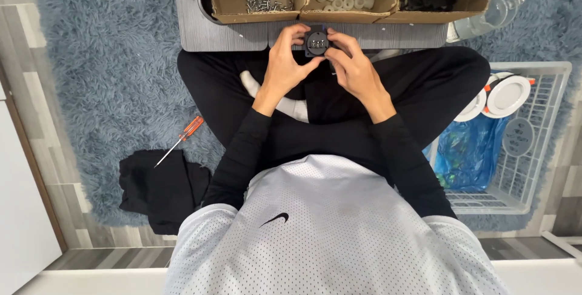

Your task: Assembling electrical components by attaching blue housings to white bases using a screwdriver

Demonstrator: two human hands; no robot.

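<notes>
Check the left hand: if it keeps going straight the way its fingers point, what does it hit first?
The left hand points up and slightly right in the picture, its grip on the small black square part. Past that part, the first thing is probably the front wall of the middle cardboard box compartment of white rings, though depth is unclear.

An orange-handled screwdriver [182, 140] lies on the blue rug [109, 58] beside a black cloth [159, 189], opposite a white wire basket [533, 143]

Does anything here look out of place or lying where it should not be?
Only small things: an orange-handled screwdriver lies loose on the blue rug, and a black cloth sits crumpled beside it.
</notes>
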